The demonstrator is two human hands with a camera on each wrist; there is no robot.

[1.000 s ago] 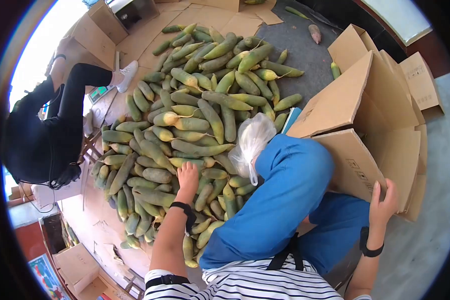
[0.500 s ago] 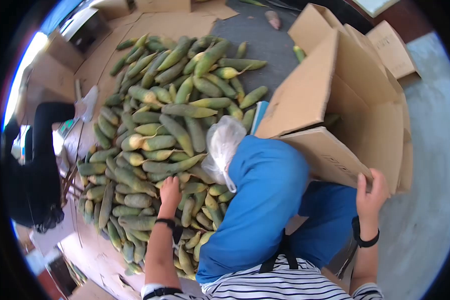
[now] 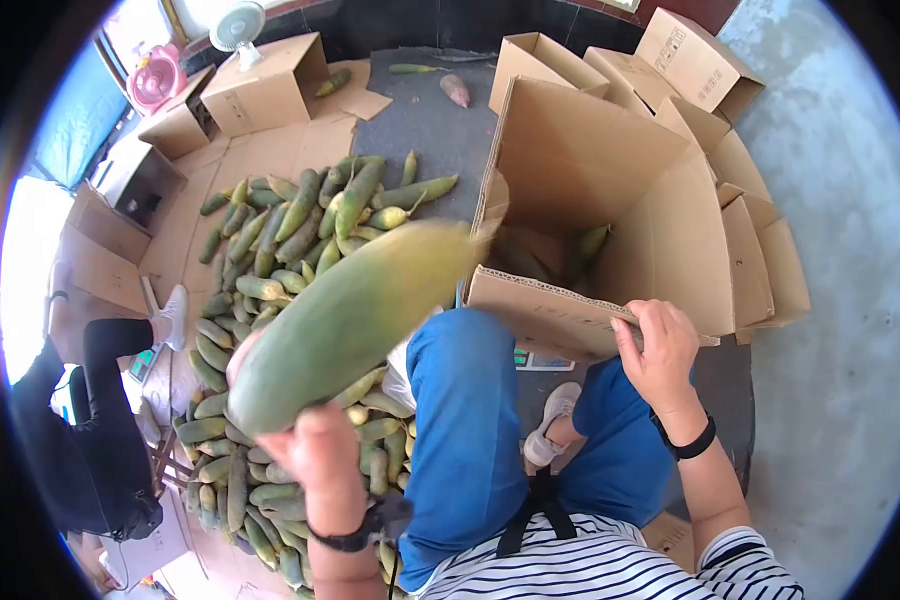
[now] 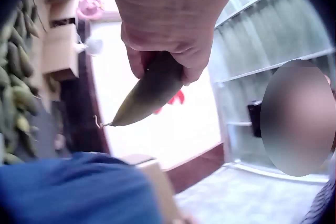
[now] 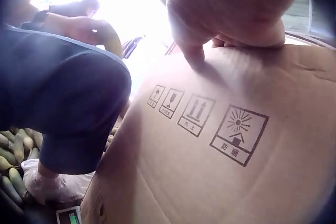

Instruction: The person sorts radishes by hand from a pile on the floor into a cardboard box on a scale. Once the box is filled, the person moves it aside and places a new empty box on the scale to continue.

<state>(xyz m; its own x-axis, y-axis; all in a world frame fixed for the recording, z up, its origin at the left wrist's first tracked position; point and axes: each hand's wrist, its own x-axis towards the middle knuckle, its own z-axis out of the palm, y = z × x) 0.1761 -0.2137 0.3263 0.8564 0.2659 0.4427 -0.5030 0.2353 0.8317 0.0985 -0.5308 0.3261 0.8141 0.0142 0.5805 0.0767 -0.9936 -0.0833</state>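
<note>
My left hand [image 3: 320,450] grips a large green radish [image 3: 345,325], raised close to the head camera with its yellowish end toward the box. In the left wrist view, the radish [image 4: 147,98] tapers to a thin root below my curled fingers. A tall open cardboard box [image 3: 540,310] stands at my knees, with a few radishes [image 3: 592,243] low inside it. My right hand [image 3: 660,350] holds the top edge of its near wall, thumb on the outer side. Printed handling symbols [image 5: 239,134] mark that wall in the right wrist view.
A wide pile of green radishes [image 3: 260,235] covers the floor to the left. Beside my knee lies a clear plastic bag [image 5: 63,184]. More open boxes [image 3: 760,250] stand along the right. Another person [image 3: 90,420] sits at far left.
My left hand has lifted a green radish off the pile and brought it up toward the box. The head view has swung right. My right hand stays on the box edge.
</note>
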